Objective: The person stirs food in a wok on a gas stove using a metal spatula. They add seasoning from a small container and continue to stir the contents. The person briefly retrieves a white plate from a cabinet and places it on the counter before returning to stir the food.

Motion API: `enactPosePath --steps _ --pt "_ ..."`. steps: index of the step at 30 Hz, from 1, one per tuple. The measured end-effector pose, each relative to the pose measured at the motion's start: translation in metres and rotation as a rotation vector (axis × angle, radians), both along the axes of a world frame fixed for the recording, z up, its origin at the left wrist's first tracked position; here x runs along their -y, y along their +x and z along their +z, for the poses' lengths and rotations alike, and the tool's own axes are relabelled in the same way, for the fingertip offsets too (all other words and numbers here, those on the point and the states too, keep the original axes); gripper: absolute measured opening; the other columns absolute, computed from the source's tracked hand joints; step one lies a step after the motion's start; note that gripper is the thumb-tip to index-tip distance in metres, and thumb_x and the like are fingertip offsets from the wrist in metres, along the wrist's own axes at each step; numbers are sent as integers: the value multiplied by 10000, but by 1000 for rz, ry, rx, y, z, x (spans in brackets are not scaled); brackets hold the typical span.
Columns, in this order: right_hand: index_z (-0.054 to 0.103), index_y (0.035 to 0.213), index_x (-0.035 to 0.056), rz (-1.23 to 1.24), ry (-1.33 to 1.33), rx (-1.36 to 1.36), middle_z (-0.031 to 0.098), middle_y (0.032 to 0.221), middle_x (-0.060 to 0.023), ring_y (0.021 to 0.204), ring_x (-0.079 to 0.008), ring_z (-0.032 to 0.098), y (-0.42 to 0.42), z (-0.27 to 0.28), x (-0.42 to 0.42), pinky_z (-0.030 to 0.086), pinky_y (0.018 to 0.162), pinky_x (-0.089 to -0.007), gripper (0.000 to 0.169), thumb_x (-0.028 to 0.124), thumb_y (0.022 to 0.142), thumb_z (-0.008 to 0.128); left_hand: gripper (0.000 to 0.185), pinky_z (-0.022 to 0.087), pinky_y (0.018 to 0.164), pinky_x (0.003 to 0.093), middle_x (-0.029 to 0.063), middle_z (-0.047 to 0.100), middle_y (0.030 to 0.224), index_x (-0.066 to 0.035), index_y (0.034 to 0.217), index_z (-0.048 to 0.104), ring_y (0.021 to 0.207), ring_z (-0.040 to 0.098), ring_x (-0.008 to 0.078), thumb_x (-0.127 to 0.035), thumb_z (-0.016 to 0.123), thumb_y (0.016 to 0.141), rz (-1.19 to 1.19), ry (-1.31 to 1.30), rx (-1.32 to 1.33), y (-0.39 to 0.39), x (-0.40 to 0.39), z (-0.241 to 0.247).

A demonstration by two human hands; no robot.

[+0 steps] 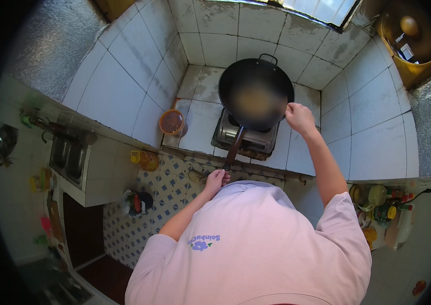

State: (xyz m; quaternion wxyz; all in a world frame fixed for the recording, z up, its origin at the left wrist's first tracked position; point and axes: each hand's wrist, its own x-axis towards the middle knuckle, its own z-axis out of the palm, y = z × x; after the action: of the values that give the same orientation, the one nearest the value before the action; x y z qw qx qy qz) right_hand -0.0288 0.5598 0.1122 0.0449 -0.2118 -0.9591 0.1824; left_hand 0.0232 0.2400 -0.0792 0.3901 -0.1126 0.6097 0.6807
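A black wok (234,76) rests on a metal gas stove (246,139). Inside it lies something yellowish-brown (255,101), too blurred to name. The wok's long brown handle (234,146) points towards me and ends in a ring; a small loop handle (268,57) is on the far side. My right hand (300,117) is at the wok's right rim with its fingers curled together; blur hides whether it grips anything. Close to my body, my left hand (215,182) has its fingers curled just below the handle's end, with nothing visible in them.
An orange-rimmed plastic tub (172,122) stands left of the stove on the tiled counter (200,131). Tiled walls (120,87) enclose the stove on three sides. On the floor are an oil bottle (147,161) and a dark bin (145,202). Several bottles (383,209) stand at right.
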Motion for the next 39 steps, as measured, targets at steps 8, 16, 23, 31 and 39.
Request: enactPosePath --steps 8,16,23,31,39 --pt "625 919 60 -8 -102 11 616 780 -139 745 -267 590 -3 26 -17 450 682 -350 269 228 717 566 225 429 544 217 20 593 789 -67 894 537 644 550 88 -271 447 872 51 -21 7 -1 9 -7" --pt "626 905 12 -125 -593 -3 556 604 -35 501 -85 506 8 4 -37 388 428 -232 273 230 748 575 229 424 550 214 29 583 771 -61 897 538 640 539 95 -266 438 877 -14 -17 2 -1 2 -2" --pt "581 981 -9 -165 -803 -130 546 612 -22 470 -57 472 16 -32 -27 343 378 -202 298 205 774 562 246 432 565 225 45 580 775 -41 900 533 638 540 107 -263 429 883 -27 22 17 2 0 -3" --pt "560 1024 -14 -172 -830 -156 547 608 -19 489 -57 469 45 -66 -17 352 427 -205 312 183 782 551 263 439 579 223 49 580 783 -36 913 533 658 556 112 -279 436 880 -26 36 55 4 1 1" --pt "577 999 -5 -180 -647 -218 591 653 -50 572 -106 548 51 -69 1 427 537 -253 310 188 756 575 312 427 569 212 40 576 777 -36 907 540 643 545 98 -329 439 873 -40 4 49 1 2 3"
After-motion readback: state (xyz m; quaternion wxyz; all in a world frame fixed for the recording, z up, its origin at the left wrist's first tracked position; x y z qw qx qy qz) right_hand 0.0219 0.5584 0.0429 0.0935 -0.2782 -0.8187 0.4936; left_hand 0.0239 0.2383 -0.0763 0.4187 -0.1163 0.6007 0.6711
